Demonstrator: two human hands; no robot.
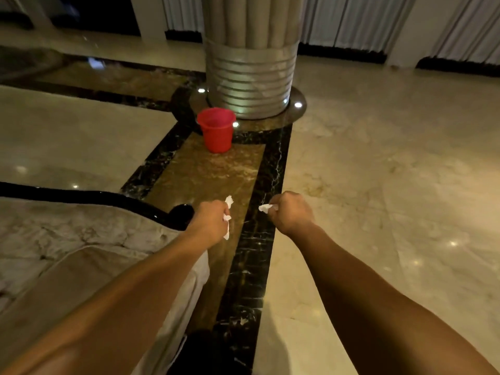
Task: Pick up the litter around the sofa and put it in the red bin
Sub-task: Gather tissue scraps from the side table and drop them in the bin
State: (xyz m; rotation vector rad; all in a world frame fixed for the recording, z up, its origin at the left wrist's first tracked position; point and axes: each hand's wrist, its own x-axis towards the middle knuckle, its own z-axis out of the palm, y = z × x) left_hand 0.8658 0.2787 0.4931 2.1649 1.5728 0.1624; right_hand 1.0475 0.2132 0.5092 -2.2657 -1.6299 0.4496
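Observation:
A red bin (217, 130) stands upright on the marble floor at the foot of a wide column, ahead of both hands. My left hand (211, 220) is closed on a crumpled white paper scrap (229, 203) that sticks out above and below the fist. My right hand (290, 212) is closed on another white paper scrap (264, 208), whose tip pokes out to the left. Both fists are held out over the brown floor strip, well short of the bin. The sofa (67, 239) with its grey cushion and dark curved arm lies at the lower left.
The ribbed metal column base (250, 82) rises right behind the bin, with small floor lights around it. Polished beige marble floor (392, 171) spreads to the right. Curtains (351, 20) line the far wall. A small white speck (243, 321) lies on the dark floor band near my feet.

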